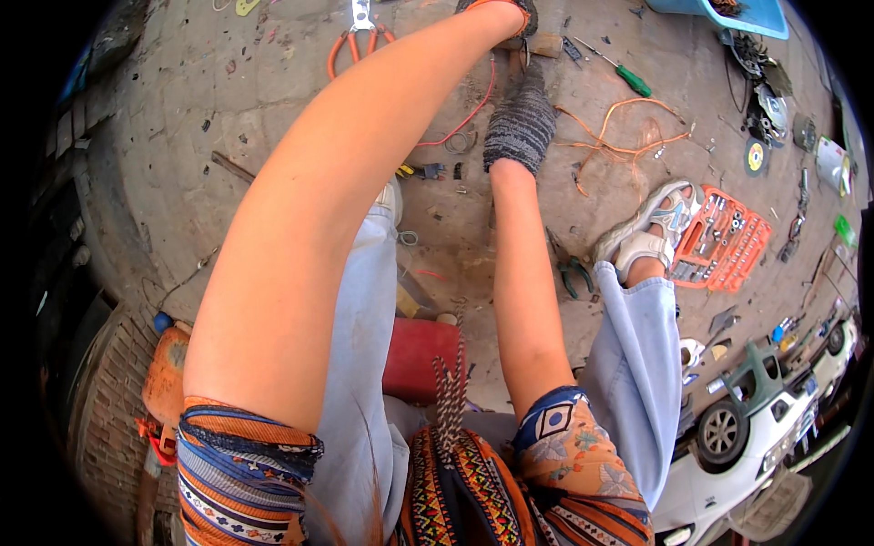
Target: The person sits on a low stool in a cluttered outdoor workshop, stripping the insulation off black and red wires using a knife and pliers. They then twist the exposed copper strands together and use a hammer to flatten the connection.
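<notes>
My left hand (517, 13), in a dark glove with an orange cuff, is at the top edge. Its fingers are cut off or hidden. Just below and to its right is my right hand (523, 118) in a grey-black knit glove. Its fingers are drawn together to a point around something I cannot make out; a thin dark metal piece (525, 58) shows at their tips. That piece lies against a short wooden piece (544, 45) on the ground. Left of the hands are orange-handled cutters (339, 53), partly behind my left forearm. A red wire (481, 109) curves between.
Right of my hands lie a green screwdriver (633, 80) and orange wires (628, 141). An orange socket set (724, 241) is beside my sandalled foot (651, 227). Pliers (575, 276) lie between my feet. A blue basin (742, 16) stands far right; a white toy car (737, 455), nearer.
</notes>
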### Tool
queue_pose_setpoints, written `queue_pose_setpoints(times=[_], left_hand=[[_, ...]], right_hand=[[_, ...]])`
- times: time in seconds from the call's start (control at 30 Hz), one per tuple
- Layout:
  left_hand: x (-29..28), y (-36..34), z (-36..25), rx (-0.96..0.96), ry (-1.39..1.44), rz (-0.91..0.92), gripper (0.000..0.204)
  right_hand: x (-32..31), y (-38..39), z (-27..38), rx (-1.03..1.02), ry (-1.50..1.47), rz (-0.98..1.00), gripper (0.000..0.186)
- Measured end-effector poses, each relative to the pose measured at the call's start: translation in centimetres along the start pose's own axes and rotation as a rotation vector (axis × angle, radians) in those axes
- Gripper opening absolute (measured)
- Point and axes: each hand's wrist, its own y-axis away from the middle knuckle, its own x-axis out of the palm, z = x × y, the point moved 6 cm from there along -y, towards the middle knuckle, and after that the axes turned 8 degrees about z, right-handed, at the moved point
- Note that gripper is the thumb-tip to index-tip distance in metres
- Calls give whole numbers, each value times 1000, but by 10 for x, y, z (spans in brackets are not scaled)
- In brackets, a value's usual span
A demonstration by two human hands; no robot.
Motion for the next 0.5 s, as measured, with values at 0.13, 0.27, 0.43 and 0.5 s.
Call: queue_pose_setpoints(times=[0.13, 0.27, 0.43, 0.5], left_hand=[[-1, 1, -1, 3, 16, -23, 27], [1, 3, 1, -4, 43, -52, 27], [1, 2, 0, 5, 80, -83, 27], [3, 3, 0, 6, 90, -96, 27]], right_hand=[[-3, 0, 2, 36, 14, 54, 35], [-3, 1, 5, 40, -80, 69, 35], [2, 0, -4, 45, -41, 42, 34], [-1, 1, -1, 78, -21, 77, 34]])
